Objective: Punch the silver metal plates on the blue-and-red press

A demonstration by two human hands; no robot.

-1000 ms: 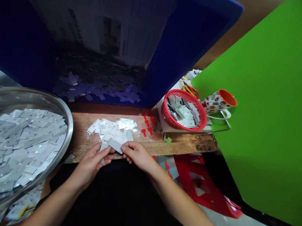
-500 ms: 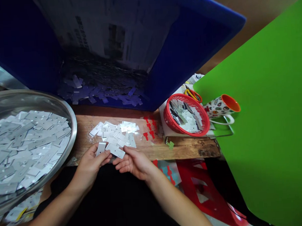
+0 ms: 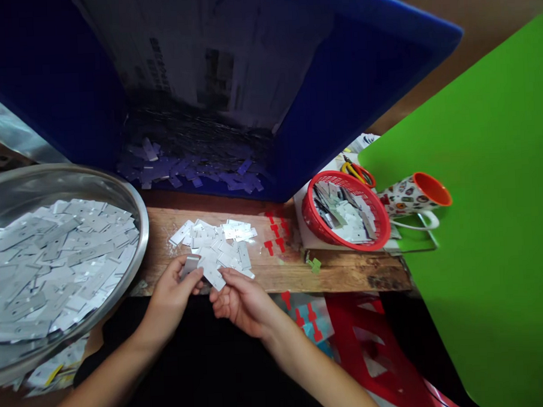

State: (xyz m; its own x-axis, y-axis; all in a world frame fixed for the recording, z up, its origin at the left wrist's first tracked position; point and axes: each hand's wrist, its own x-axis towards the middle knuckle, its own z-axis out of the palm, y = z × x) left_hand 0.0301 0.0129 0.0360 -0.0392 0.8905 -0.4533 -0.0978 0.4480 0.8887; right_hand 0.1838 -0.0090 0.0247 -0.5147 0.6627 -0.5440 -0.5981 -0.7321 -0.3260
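Observation:
My left hand point(image 3: 174, 289) is closed on a small flat metal plate point(image 3: 191, 264), its thumb pressed across the lower edge. A second, paler metal plate point(image 3: 213, 277) spans the gap between my hands. My right hand point(image 3: 242, 298) pinches the right end of that paler plate between thumb and fingers; its left end meets my left fingertips. Just beyond my fingers lies a loose pile of similar plates point(image 3: 219, 239) on the wooden bench point(image 3: 266, 279). Marks on the plates are too small to read.
On the left stands a large metal bowl point(image 3: 143, 233) heaped with plates. A blue bin point(image 3: 305, 142) with more plates opens toward me. To the right are a red basket point(image 3: 385, 234), yellow-handled scissors point(image 3: 350, 167), a patterned mug point(image 3: 404, 195) and red T-shaped pieces point(image 3: 275, 230). A green panel point(image 3: 501, 217) rises beyond.
The paler plate has tilted more steeply, its right end now lower, and the left-hand plate has turned and looks darker. The whole view has shifted slightly, moving the surroundings rightward.

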